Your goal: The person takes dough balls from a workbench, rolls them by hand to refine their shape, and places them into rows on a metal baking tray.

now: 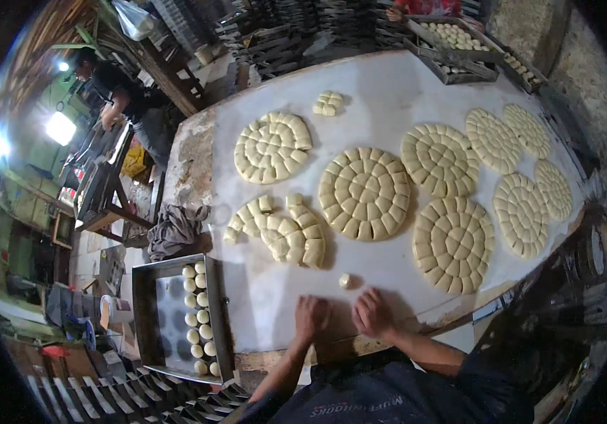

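Note:
My left hand [312, 318] rests curled on the white tabletop [261, 311] near its front edge. My right hand [373, 314] lies beside it, fingers also bent down against the surface. Whatever is under either palm is hidden. Just beyond my right fingers sits a small cut piece of dough [346, 281], apart from the hand. Farther up is a partly used dough round [282, 230], broken into a curved cluster of cut pieces. A whole scored dough round [365, 193] lies to its right.
On the left, a metal tray [169, 318] holds rows of dough balls [203, 316]. Several more cut rounds [454, 244] cover the right side. Filled trays [459, 42] stand at the far right corner, near another person's hand [395, 13]. A person [123, 99] works at a bench far left.

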A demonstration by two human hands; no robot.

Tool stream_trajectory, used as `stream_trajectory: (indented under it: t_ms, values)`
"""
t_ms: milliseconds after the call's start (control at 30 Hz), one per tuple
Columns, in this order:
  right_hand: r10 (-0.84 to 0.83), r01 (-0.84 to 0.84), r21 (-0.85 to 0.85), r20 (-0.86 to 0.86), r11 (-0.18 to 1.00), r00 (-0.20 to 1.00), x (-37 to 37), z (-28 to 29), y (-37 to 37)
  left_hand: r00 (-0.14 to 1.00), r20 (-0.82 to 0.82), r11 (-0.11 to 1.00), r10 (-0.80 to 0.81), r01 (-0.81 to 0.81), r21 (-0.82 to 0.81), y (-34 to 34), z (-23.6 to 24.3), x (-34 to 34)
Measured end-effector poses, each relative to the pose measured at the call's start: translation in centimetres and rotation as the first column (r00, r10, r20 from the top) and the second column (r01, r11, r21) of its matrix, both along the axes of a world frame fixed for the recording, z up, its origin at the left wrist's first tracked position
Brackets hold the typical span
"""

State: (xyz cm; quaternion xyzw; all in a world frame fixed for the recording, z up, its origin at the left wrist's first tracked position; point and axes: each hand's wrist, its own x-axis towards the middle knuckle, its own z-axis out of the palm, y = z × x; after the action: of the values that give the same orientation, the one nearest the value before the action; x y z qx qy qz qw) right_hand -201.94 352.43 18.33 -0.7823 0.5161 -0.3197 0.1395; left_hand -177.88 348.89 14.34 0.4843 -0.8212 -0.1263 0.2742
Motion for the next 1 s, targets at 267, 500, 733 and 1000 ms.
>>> stream_trajectory:
  t_ms: [267, 500, 733, 1000]
  values:
    - [-0.051, 0.042, -0.056, -0.17, 0.998, 0.984, -9.2, 3.1, -7.7, 0.959, 0.231, 0.986, 0.162, -0.149, -0.074, -6.0, 2.4, 8.3]
    - [0.07, -0.07, 0.004, -0.144, 0.998, 0.987, -4.6, -2.6, -3.1, 0.998, -0.002, 0.994, 0.056, -0.055, 0.09, -1.3, 3.3, 0.4]
    - [-0.244, 0.228, -0.098, -0.222, 0.969, 0.944, -7.6, 0.3, -10.5, 0.98, 0.075, 0.975, 0.183, -0.171, -0.142, -8.6, 3.2, 9.9]
    - [-0.176, 0.171, -0.056, -0.121, 0.984, 0.977, -0.1, 0.1, -2.7, 0.947, -0.32, 0.997, -0.029, 0.05, 0.06, -1.5, 1.6, 4.2]
